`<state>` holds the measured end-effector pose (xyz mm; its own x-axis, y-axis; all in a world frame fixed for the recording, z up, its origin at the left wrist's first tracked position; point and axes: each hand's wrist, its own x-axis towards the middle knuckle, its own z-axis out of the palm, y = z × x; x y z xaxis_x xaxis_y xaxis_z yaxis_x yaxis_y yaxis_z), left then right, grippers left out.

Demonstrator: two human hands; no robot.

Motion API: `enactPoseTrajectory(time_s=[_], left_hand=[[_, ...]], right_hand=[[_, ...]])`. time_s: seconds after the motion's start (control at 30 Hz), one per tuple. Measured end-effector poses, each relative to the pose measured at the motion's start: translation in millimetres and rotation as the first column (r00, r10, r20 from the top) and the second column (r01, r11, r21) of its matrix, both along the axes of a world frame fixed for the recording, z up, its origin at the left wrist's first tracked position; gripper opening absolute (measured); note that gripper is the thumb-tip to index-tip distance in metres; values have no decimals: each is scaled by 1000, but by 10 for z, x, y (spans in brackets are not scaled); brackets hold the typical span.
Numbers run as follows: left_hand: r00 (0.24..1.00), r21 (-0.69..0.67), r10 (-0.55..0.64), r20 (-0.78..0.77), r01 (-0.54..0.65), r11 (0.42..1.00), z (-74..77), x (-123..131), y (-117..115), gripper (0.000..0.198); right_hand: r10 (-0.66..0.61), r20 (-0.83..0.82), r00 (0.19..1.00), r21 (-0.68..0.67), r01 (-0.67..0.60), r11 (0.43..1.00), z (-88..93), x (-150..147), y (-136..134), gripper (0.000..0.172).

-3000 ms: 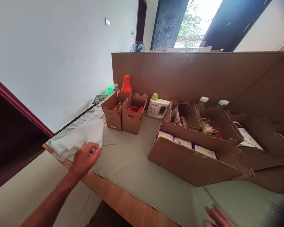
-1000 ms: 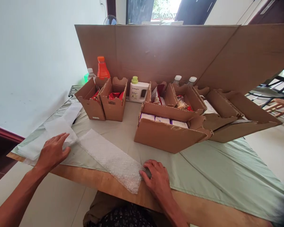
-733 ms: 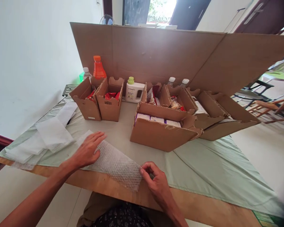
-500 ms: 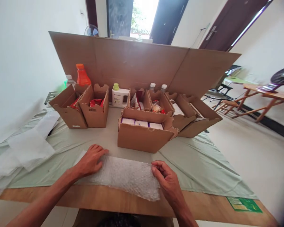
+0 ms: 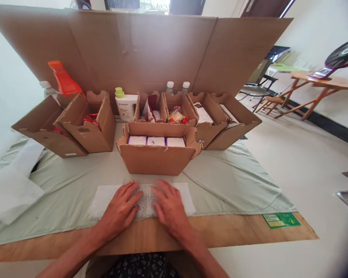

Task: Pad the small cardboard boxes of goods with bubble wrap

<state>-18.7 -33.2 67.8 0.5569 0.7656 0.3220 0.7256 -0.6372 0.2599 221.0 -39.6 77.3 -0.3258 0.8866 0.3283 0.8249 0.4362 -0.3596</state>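
Note:
A strip of bubble wrap (image 5: 104,196) lies flat along the near edge of the table, on a pale green cloth (image 5: 226,181). My left hand (image 5: 120,210) and my right hand (image 5: 168,206) press down on its middle, side by side, fingers stretched out flat and holding nothing. Just beyond my fingertips stands an open cardboard box (image 5: 156,159) with three white packets in a row inside it.
More open boxes (image 5: 84,131) with red packets stand at the left, others (image 5: 220,123) at the right. A white bottle (image 5: 125,106), an orange bottle (image 5: 64,82) and a tall cardboard screen (image 5: 139,50) line the back. White wrapping sheets (image 5: 8,191) lie at the left.
I pulled one strip of bubble wrap from the left pile to the table's near edge. My right hand let go of its end, and both hands now lie flat on its middle.

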Motion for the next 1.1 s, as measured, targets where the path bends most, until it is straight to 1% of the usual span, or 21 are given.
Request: enactPoseTrajectory(time_s=[0.03,0.07,0.1,0.13,0.2,0.23,0.3,0.37,0.4,0.47,0.53,0.6,0.63,0.73,0.83,0.87,0.93,1.0,1.03,1.07,1.1], left_hand=[[999,-12,-30,-20,30,999,-35,3,1,43],[998,-19,-57,-40,56,998,-71,-15,4,44],[996,-23,-76,-55,75,997,-105,-52,5,46],[994,-25,-89,-63,87,996,-133,-105,3,46],[995,-30,-78,-55,77,997,-173,-241,-13,46],[998,-31,-50,-39,49,998,-185,-317,-22,44],[999,-16,50,-1,-50,999,-203,-480,-32,39],[982,35,189,21,-190,981,-218,-648,-22,35],[965,66,260,22,-261,963,-225,-728,-13,35],[927,113,376,8,-374,921,-232,-861,-4,38],[907,139,421,9,-418,898,-229,-919,-26,39],[919,158,392,37,-393,906,-218,-866,-85,34],[931,168,360,59,-365,916,-212,-794,-124,31],[958,173,248,141,-270,947,-186,-432,-247,29],[958,86,155,240,-180,980,-143,-4,-343,31],[952,40,131,275,-147,988,-124,116,-366,32],[927,-63,99,363,-82,995,-82,285,-393,34],[876,-202,121,466,-28,979,-27,352,-394,33],[843,-296,167,511,-10,955,7,353,-385,31],[807,-407,233,542,10,913,45,336,-369,29],[766,-521,310,563,38,853,84,308,-346,29]], right_hand=[[51,26,998,-40,-49,998,-21,-81,-22,39],[78,43,996,-74,-74,994,-56,-96,-49,40],[77,54,996,-92,-72,993,-103,-41,-83,40],[54,64,996,-93,-48,995,-156,79,-124,40],[-43,80,996,-51,48,998,-252,449,-218,38],[-112,79,991,-17,114,993,-283,656,-260,36],[-254,55,966,50,252,967,-294,1003,-308,31],[-346,27,938,99,342,934,-255,1172,-286,30],[-365,25,931,114,360,926,-231,1182,-249,30],[-378,54,924,124,370,921,-196,1087,-139,30],[-382,101,919,111,371,922,-198,921,-23,30],[-373,108,922,78,366,927,-230,772,64,27],[-361,85,929,56,358,932,-248,720,91,23],[-352,-77,933,-43,349,936,-256,664,116,15],[-403,-275,873,-234,346,909,-138,698,83,16],[-425,-329,843,-304,332,893,-74,714,66,19],[-464,-410,785,-410,296,863,73,733,30,32],[-484,-458,746,-471,259,844,218,703,-1,49],[-487,-475,733,-494,235,837,281,657,-13,56],[-482,-495,723,-517,201,832,334,584,-22,61],[-470,-519,714,-539,154,828,375,483,-28,64]])
